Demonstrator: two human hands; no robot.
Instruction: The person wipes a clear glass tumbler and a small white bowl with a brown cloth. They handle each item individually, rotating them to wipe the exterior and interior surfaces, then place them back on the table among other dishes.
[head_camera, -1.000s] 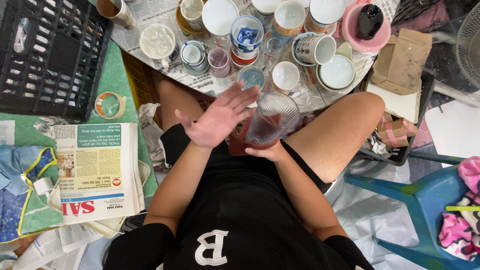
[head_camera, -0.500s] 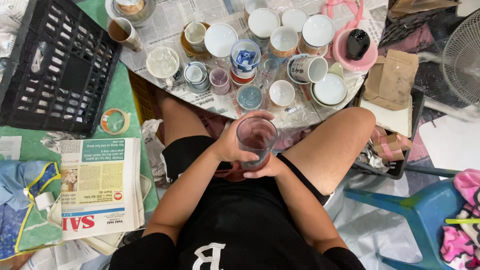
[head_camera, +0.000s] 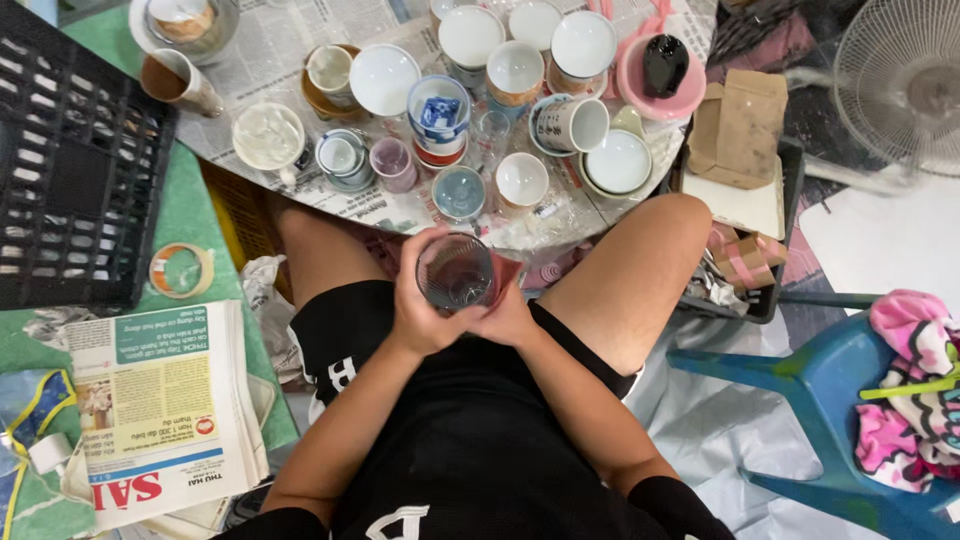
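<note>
Now that my left hand (head_camera: 425, 305) has come back from the air, it wraps around the side of the clear glass (head_camera: 456, 272). A second ago it was open and waving above the glass. My right hand (head_camera: 508, 322) holds the glass from below, fingers curled under it. So both hands grip the glass over my lap, between my knees, just in front of the round table (head_camera: 590, 215) full of cups and bowls. I think the glass sits steadier like this.

Clear glossy glass tumbler (head_camera: 456, 272); matt newspaper (head_camera: 165, 400); black plastic crate (head_camera: 70, 170).
</note>
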